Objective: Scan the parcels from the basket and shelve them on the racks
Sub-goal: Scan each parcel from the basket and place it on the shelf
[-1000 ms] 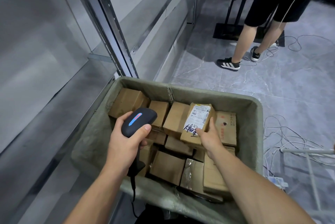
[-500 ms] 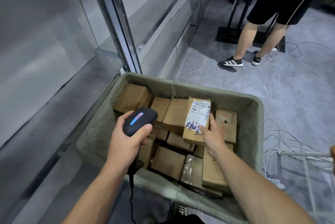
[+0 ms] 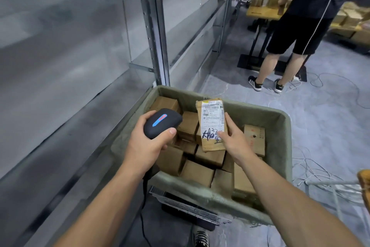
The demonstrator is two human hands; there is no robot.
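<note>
Grey floor (image 3: 330, 126), loose cables (image 3: 320, 178); steel rack (image 3: 158, 46) beside basket (image 3: 279, 146).

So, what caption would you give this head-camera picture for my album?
The left hand grips a black scanner while the right hand holds a labelled parcel above the basket of boxes.

The basket (image 3: 279, 136) looks like coarse grey-green cloth, fuzzy and totally matt. The boxes (image 3: 197, 172) in it are plain brown cardboard, dull and a bit scuffed. The held-up parcel (image 3: 213, 144) is creased cardboard too, with a smooth white paper label (image 3: 212, 115) and black marker scrawl. The scanner (image 3: 162, 122) is matt black plastic with a glossy blue-red strip. The rack (image 3: 155, 26) is bare grey metal with a soft sheen, and the floor (image 3: 320, 116) is smooth grey stone-look tile.
</note>
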